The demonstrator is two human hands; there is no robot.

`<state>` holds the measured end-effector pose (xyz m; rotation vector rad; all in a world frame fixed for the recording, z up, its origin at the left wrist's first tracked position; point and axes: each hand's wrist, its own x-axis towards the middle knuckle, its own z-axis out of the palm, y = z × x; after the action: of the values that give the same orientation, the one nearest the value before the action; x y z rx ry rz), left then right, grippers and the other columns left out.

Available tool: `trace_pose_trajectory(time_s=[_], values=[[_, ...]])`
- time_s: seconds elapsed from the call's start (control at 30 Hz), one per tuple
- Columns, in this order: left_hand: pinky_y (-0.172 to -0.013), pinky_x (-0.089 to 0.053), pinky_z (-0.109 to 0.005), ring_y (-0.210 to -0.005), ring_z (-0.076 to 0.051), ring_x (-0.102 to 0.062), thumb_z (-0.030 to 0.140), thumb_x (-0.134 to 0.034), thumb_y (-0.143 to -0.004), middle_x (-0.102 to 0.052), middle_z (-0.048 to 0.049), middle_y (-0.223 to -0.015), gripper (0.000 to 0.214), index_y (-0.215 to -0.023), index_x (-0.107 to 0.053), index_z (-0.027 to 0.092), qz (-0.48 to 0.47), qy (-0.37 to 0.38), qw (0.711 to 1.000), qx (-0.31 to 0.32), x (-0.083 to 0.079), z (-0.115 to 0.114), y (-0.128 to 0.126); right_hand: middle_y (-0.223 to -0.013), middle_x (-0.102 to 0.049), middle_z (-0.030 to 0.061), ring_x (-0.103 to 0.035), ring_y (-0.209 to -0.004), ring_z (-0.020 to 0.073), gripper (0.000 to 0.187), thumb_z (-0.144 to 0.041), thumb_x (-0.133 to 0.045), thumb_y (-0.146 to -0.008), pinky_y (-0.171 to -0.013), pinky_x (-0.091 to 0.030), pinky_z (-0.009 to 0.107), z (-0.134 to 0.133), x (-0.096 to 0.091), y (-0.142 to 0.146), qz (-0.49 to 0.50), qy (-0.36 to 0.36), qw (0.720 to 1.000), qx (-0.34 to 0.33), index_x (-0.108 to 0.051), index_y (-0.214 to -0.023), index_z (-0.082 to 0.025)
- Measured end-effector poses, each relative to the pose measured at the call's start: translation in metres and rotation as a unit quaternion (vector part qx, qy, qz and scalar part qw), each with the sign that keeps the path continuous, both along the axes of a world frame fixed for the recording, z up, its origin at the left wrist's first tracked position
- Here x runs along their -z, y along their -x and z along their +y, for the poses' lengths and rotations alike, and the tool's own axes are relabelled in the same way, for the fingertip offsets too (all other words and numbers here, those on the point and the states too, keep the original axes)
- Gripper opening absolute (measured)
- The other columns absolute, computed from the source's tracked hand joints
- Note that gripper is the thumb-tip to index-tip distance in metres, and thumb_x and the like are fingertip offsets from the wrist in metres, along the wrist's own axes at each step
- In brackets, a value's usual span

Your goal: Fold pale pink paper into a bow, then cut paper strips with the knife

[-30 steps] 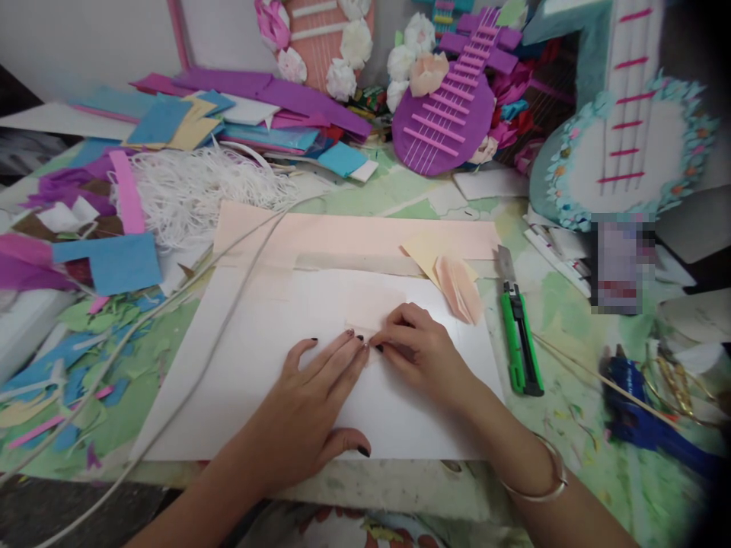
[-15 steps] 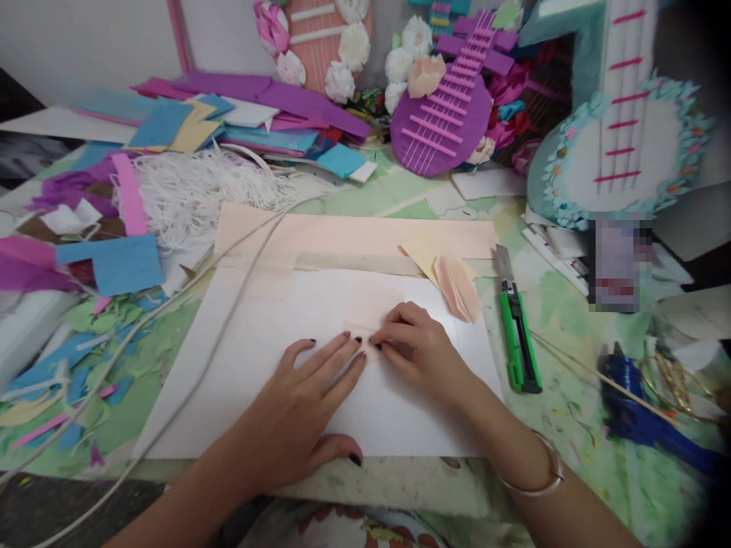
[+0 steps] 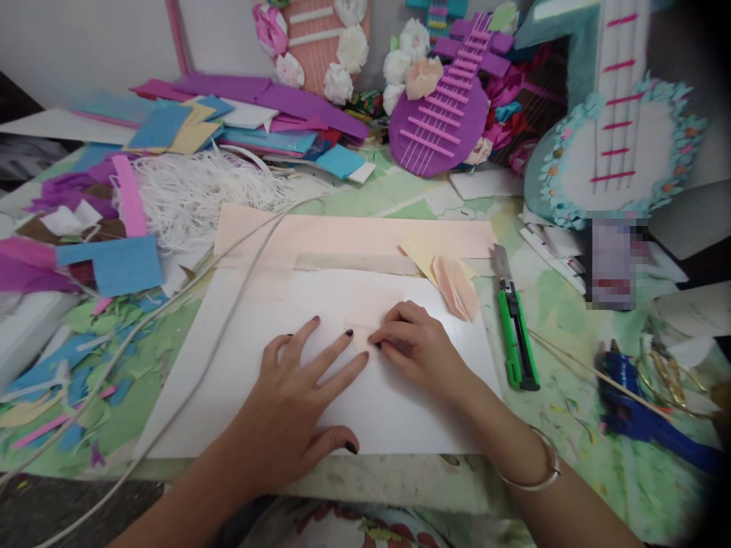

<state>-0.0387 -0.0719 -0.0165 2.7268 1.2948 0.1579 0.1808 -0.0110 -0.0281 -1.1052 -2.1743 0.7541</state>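
My left hand [image 3: 300,388] lies with fingers spread on a white board [image 3: 228,396], its index fingertip at a small pale peach piece of paper [image 3: 374,303]. My right hand [image 3: 422,346] has thumb and fingers pinched together at the near right edge of that piece. The paper's colour is so faint that its outline is hard to make out, and fingers cover part of it. Behind the right hand rest a folded stack of peach paper petals [image 3: 455,288] and a yellow piece of paper [image 3: 419,250]. To the right lies a green utility knife [image 3: 517,335], blade out.
A long peach paper strip [image 3: 354,232] crosses behind the board. At right is a blue glue gun [image 3: 633,411]. A pale cord [image 3: 228,312] runs over the board's left side. Paper scraps [image 3: 74,373], white string [image 3: 199,190] and a purple paper instrument [image 3: 439,122] stand around.
My left hand has slid slightly left and its fingers have spread apart. The right hand keeps its pinch at the paper. The view has shifted very slightly.
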Motion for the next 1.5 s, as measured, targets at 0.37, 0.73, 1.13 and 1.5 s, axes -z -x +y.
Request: trace_pose_trajectory(time_s=[0.37,0.73,1.13,1.5], values=[[-0.097,-0.021,-0.064,-0.133,-0.048,-0.023,0.075,-0.042,-0.078,-0.041,-0.0101,-0.146,0.08,-0.145,-0.033,0.031,-0.002,-0.004,1.0,-0.016,0.007,-0.005,-0.006,-0.076,-0.06,0.002,-0.053,-0.078,0.0163,0.021,-0.002,-0.055,-0.075,-0.076,-0.039,0.034,0.003,-0.004,0.001,-0.019,0.049,0.999,0.012,-0.066,-0.08,-0.019],[-0.099,-0.02,-0.061,-0.135,-0.047,-0.02,0.071,-0.044,-0.08,-0.032,-0.0091,-0.151,0.08,-0.146,-0.032,0.027,-0.011,-0.028,1.0,-0.003,0.008,-0.006,-0.009,-0.074,-0.058,0.001,-0.051,-0.078,0.0165,0.018,-0.003,-0.052,-0.077,-0.074,-0.037,0.033,0.003,-0.002,0.0,-0.021,0.052,0.998,0.014,-0.06,-0.083,-0.018],[-0.1,-0.019,-0.059,-0.136,-0.044,-0.021,0.065,-0.043,-0.085,-0.036,-0.0076,-0.15,0.077,-0.146,-0.03,0.021,-0.004,-0.014,1.0,0.025,0.007,-0.004,-0.008,-0.1,-0.054,0.0067,-0.042,-0.098,0.0248,0.027,-0.01,-0.057,-0.076,-0.084,-0.035,0.042,-0.006,-0.007,-0.003,-0.096,-0.005,0.995,0.03,-0.054,-0.101,-0.019],[-0.1,-0.019,-0.062,-0.136,-0.044,-0.021,0.065,-0.042,-0.085,-0.036,-0.0061,-0.15,0.073,-0.144,-0.036,0.022,-0.003,-0.016,1.0,0.018,0.007,-0.005,-0.009,-0.096,-0.054,0.0044,-0.044,-0.097,0.0233,0.024,-0.007,-0.051,-0.077,-0.085,-0.034,0.041,-0.002,-0.006,-0.016,-0.068,0.03,0.994,0.083,-0.056,-0.096,-0.021]])
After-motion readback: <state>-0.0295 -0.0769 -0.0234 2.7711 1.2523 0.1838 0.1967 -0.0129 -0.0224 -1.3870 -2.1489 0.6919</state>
